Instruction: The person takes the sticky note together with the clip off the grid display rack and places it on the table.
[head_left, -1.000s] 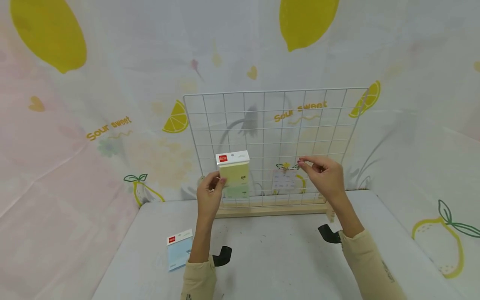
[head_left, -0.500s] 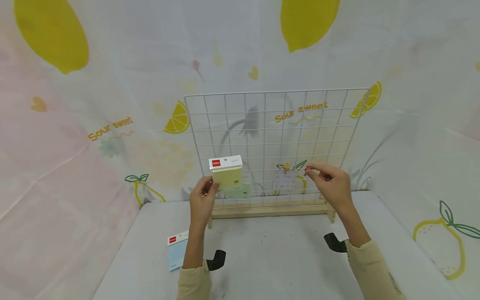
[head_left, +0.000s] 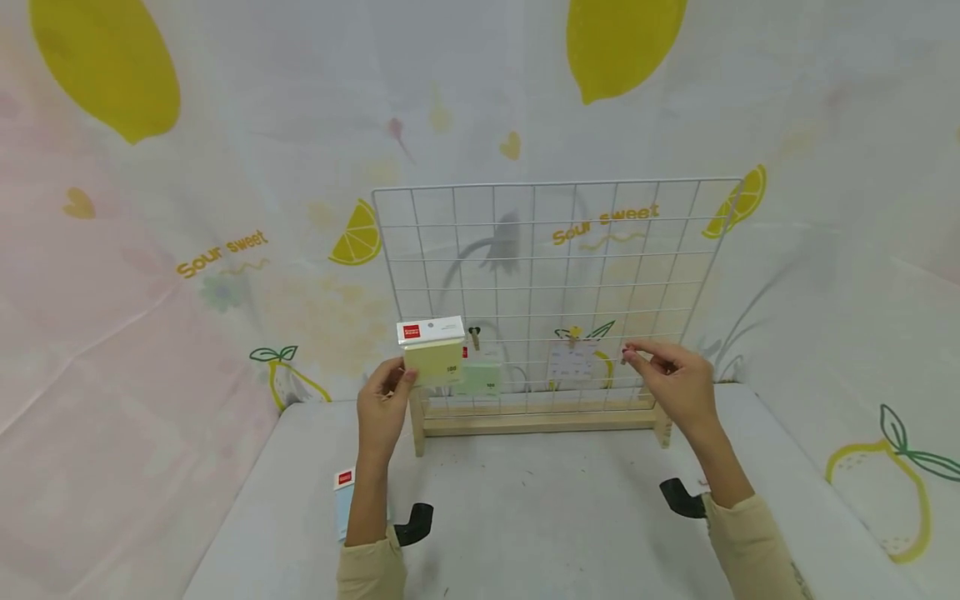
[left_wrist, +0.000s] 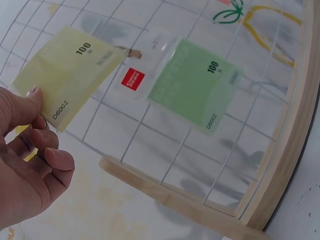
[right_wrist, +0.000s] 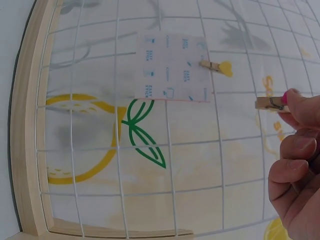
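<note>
My left hand [head_left: 383, 410] pinches a yellow sticky note pack [head_left: 433, 360] by its side, thumb in front, held before the wire grid. Behind it a green sticky note pack [left_wrist: 197, 85] hangs on the grid from a small wooden clothespin [head_left: 475, 337]. My right hand [head_left: 678, 385] pinches a small wooden clothespin [right_wrist: 271, 103] with a pink decoration, in front of the grid's right part. Left of that hand, a pale printed sticky note pack [right_wrist: 173, 67] hangs from a clothespin with a yellow heart [right_wrist: 220, 67].
The white wire grid [head_left: 532, 288] stands in a wooden base [head_left: 536, 423] at the back of the white table [head_left: 540, 508]. A blue sticky note pack [head_left: 344, 504] lies at the left, partly behind my left forearm. A lemon-print cloth [head_left: 300, 167] hangs behind.
My left hand has moved left and down with the yellow pack, uncovering the green pack and its clothespin. The right hand has moved right and down with its clothespin.
</note>
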